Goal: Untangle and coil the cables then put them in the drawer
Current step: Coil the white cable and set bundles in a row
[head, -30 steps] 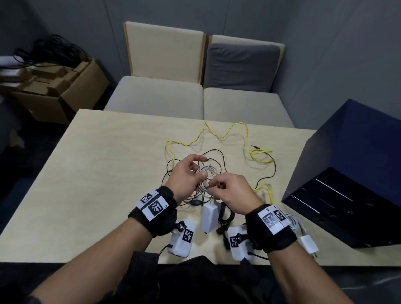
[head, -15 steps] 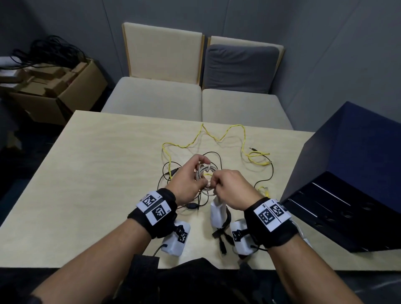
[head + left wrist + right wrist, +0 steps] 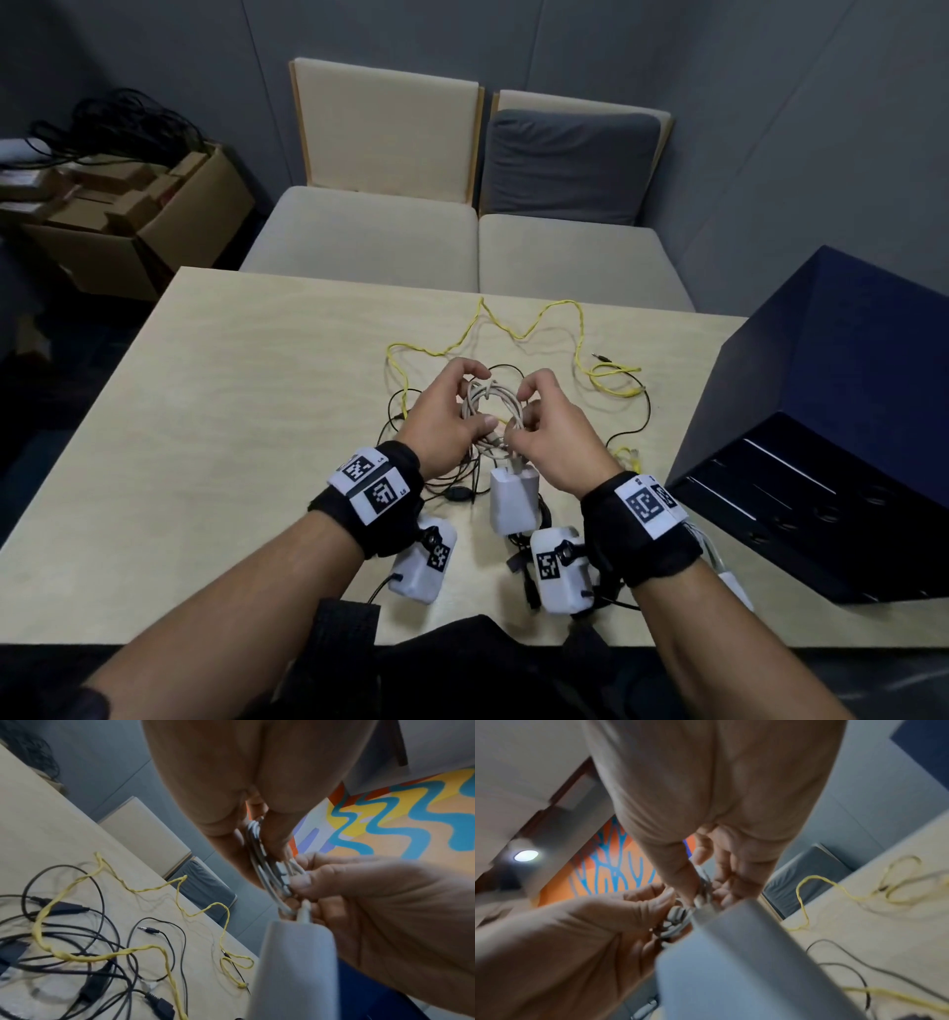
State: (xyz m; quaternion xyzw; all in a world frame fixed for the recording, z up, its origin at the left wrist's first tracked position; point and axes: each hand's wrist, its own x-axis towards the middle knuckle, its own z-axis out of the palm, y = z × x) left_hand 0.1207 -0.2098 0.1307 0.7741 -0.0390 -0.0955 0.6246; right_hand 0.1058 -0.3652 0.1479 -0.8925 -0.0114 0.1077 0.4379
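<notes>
Up off the table comes the white cable coil (image 3: 492,407), lifted a touch higher than a second ago, and both hands have closed in tighter around it, with the white charger block (image 3: 512,497) now dangling free beneath them rather than lying flat. Left hand (image 3: 445,422) has its fingers curled round the left side of the coil, thumb pressed across the loops. Right hand (image 3: 550,432) pinches the strands on the other side, thumb and fingertips nipping the cable right where it meets the plug end; the left wrist view shows that pinch clearly, loops of pale cable (image 3: 267,870) squeezed between the two hands and the charger (image 3: 295,969) hanging just below. Right wrist view is blurred, but the same block (image 3: 744,963) fills the lower part under the fingers. Down on the wooden table (image 3: 215,411), the yellow cable (image 3: 518,334) sprawls loose in a wavy loop beyond the hands, tangled at its near end with the thin black cables (image 3: 637,426). Off to the right stands the dark blue drawer unit (image 3: 832,462), well apart from the coil. Two beige chairs (image 3: 462,231) sit behind the table.
</notes>
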